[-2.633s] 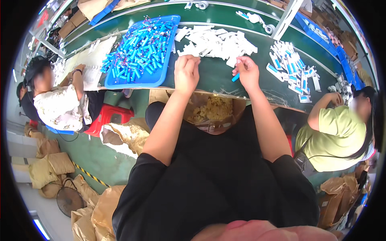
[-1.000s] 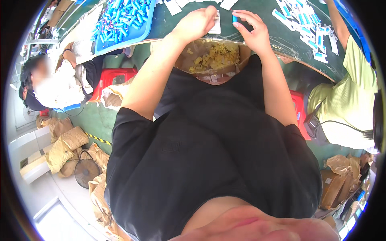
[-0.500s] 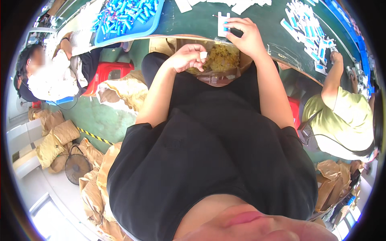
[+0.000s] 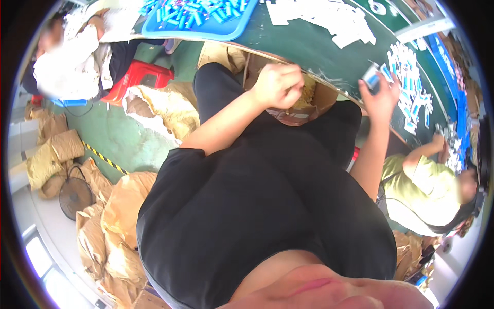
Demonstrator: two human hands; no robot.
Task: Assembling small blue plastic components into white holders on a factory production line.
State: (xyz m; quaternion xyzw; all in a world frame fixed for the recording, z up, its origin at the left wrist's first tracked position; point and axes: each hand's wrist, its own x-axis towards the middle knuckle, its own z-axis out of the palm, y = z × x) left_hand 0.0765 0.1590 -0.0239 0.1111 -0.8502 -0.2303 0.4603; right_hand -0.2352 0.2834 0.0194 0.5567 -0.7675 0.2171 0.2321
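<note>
My right hand is at the table's front edge on the right. Its thumb and fingers grip a small flat white plastic holder with a blue cylinder set in it. Just beyond lies a pile of similar white-and-blue pieces. My left hand is curled closed in front of the table edge, over an open cardboard box with yellow scraps inside. What its fingers hold, if anything, is hidden.
A blue tray of blue cylinders stands on the green table at the far left. White flat pieces lie further back. Co-workers sit on both sides, one in a yellow-green shirt. Paper sacks and a red stool are at left.
My right hand has carried the white holder rightward to the pile. My left hand has moved right and curled closed; the small white piece in its fingers no longer shows. The view has turned.
</note>
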